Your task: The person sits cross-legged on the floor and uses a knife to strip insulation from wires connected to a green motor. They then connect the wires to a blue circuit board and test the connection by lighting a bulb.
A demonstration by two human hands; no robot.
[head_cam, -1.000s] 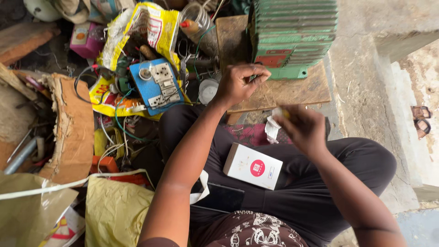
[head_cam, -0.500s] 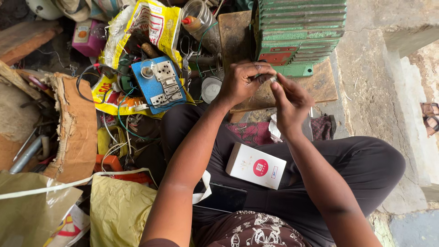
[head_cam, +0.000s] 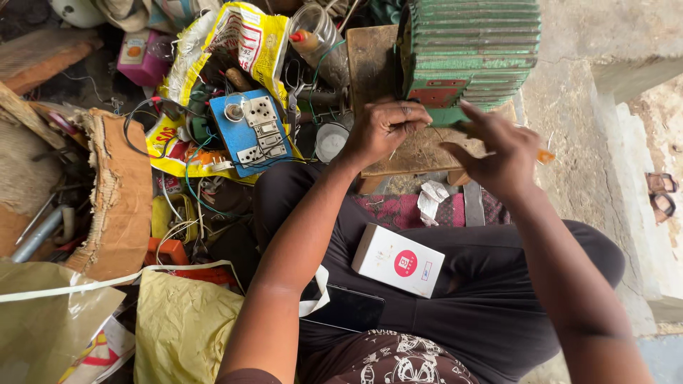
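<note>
Head view: the left hand is curled shut, pinching a thin wire beside the green motor. The right hand hovers open, fingers spread, holding nothing, above a wooden board; a white box rests on the lap.

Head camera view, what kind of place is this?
Probably an informal electrical repair spot on the ground: a green finned motor on a wooden board, a blue switch board, loose wires.
</note>
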